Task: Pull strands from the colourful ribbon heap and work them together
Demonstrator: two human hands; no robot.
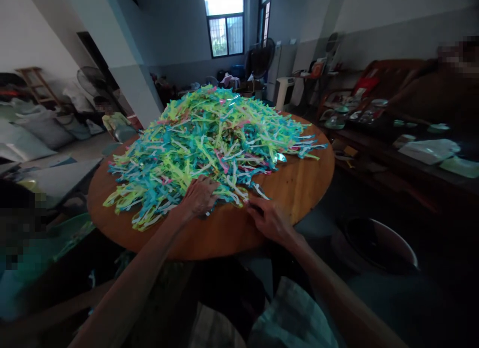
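Observation:
A large heap of thin, limp strips point(209, 138) in yellow-green, blue, white and pink covers most of a round wooden table point(307, 183). My left hand point(200, 197) rests at the near edge of the heap, its fingers curled down among the strips. What lies under those fingers is hidden. To its right, my right hand point(272, 220) is closed in a pinch just above the wood. Its fingertips grip the end of a pale strip point(241, 194) that runs back to the heap.
On the right stand a dark bin point(374, 243) and a low table holding glass jars point(339, 117) and plastic bags point(430, 151). At left are full sacks point(43, 126), a seated child point(112, 119) and another person close by point(18, 228). One more person point(441, 98) sits at far right.

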